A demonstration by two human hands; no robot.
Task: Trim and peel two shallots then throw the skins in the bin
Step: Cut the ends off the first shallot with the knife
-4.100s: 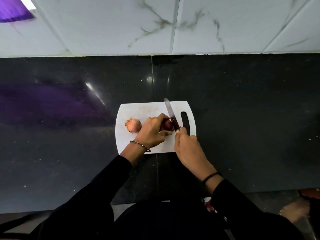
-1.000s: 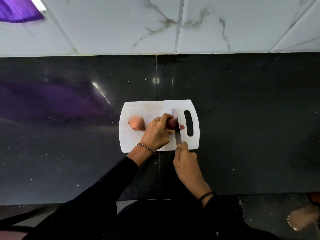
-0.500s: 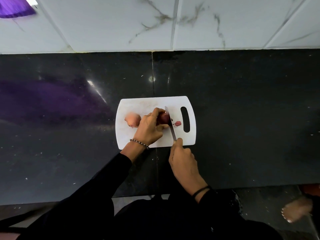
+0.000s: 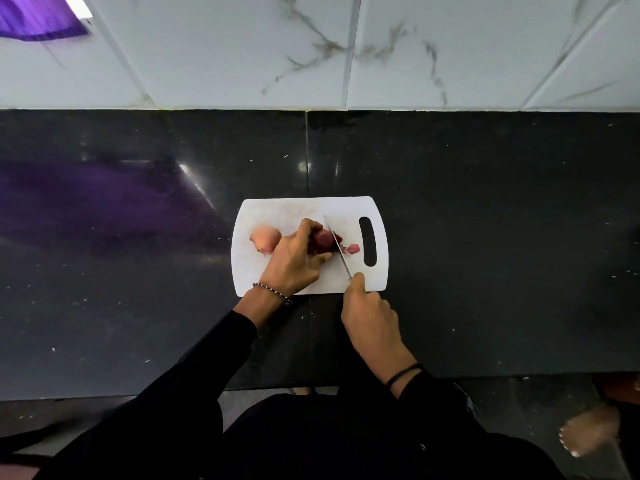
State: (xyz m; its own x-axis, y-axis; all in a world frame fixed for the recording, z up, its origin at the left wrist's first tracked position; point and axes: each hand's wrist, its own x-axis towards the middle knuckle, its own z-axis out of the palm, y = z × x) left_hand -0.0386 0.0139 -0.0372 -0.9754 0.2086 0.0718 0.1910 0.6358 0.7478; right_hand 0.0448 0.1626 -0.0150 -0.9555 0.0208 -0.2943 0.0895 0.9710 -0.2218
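Observation:
A white cutting board (image 4: 277,209) lies on the black counter. My left hand (image 4: 294,259) pins a dark red shallot (image 4: 322,239) to the board. My right hand (image 4: 372,318) grips a knife (image 4: 337,245), whose blade stands against the shallot's right end. A small cut-off end piece (image 4: 353,248) lies just right of the blade. A second shallot (image 4: 266,239), pale pink and still in its skin, rests at the board's left side, apart from my hand.
The black counter (image 4: 485,237) stretches wide on both sides of the board. A marbled white tile wall (image 4: 346,46) rises behind it. A bare foot (image 4: 588,433) stands on the floor at the lower right. No bin is in view.
Since four seconds ago the knife has cut through the shallot's right end, and the cut piece now lies right of the blade. My right hand has drawn back toward me.

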